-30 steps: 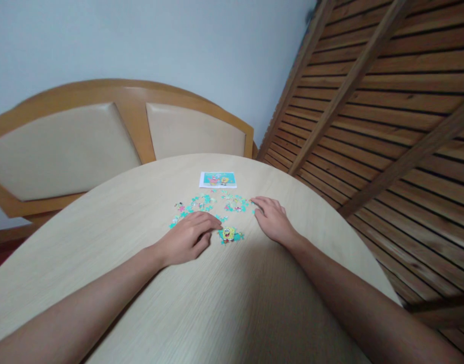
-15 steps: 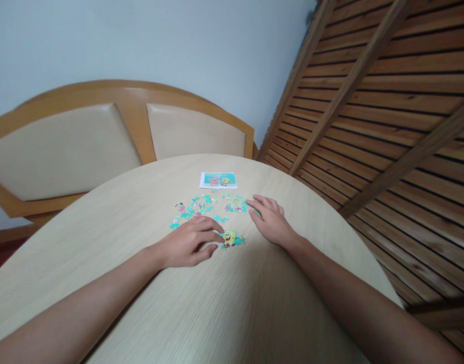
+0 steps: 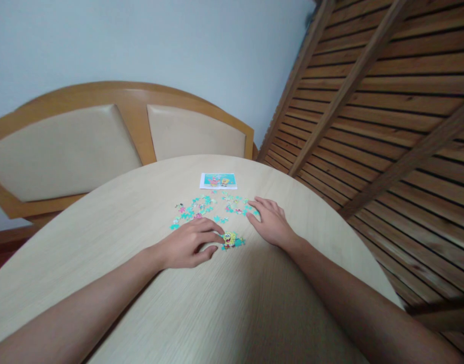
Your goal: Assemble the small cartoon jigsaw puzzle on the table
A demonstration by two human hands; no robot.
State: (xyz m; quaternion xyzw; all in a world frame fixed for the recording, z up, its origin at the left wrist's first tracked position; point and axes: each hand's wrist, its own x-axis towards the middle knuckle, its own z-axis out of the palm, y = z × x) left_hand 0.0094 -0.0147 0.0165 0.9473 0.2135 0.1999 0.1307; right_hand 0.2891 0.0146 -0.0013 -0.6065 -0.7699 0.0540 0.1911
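Note:
Fingers apart, my left hand (image 3: pixel 192 242) rests on the table with its fingertips at the left edge of a small joined patch of jigsaw puzzle (image 3: pixel 232 239), which shows a yellow cartoon figure on turquoise. My right hand (image 3: pixel 270 220) lies further right, fingers spread, its tips at the loose puzzle pieces (image 3: pixel 237 205) on the right of the heap. Another scatter of turquoise and pink puzzle pieces (image 3: pixel 196 206) spreads beyond my left hand. Two or three turquoise pieces (image 3: pixel 221 219) lie between the hands. Some pieces under my right fingers are partly hidden.
Behind the pieces lies a picture card (image 3: pixel 218 181) with a pink and a yellow cartoon figure. The round wooden table (image 3: pixel 201 313) has its far edge close to a padded bench back (image 3: pixel 65 146). A slatted wooden panel (image 3: pixel 387 126) rises on the right.
Some turquoise pieces now show by my right fingertips, right of where the group ended before. My right hand has shifted very slightly. My left hand and the joined patch stay in place.

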